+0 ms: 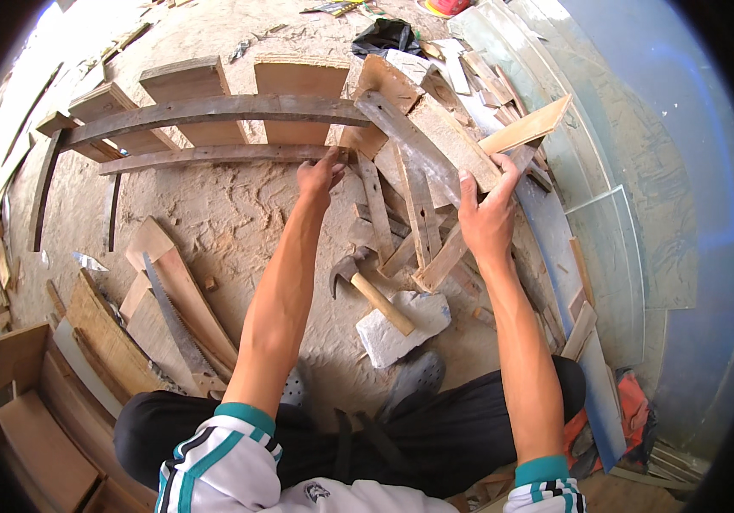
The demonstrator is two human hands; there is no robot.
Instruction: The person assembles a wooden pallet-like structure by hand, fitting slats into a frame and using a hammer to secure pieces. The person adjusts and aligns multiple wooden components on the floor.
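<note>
A wooden frame (pixel 213 109) lies ahead of me, with two long dark rails and several boards set along them. My left hand (pixel 319 177) is closed on the right end of its nearer rail (pixel 221 155). My right hand (pixel 488 214) grips the near end of a pale wooden board (pixel 451 141), thumb on top and fingers round the far side. Along that board runs a worn grey plank (pixel 409 141), its far end against the farther rail. Between my forearms, a claw hammer (pixel 375 299) rests with its wooden handle on a whitish block (pixel 405 329).
To the left, a handsaw (pixel 174 321) lies on loose boards (pixel 119 333). Scrap wood (pixel 422 214) is heaped under and beside my right hand. Glass sheets (pixel 602 256) lie along the right side. A black plastic bag (pixel 386 37) sits at the back. Sawdust covers the floor (pixel 247 222).
</note>
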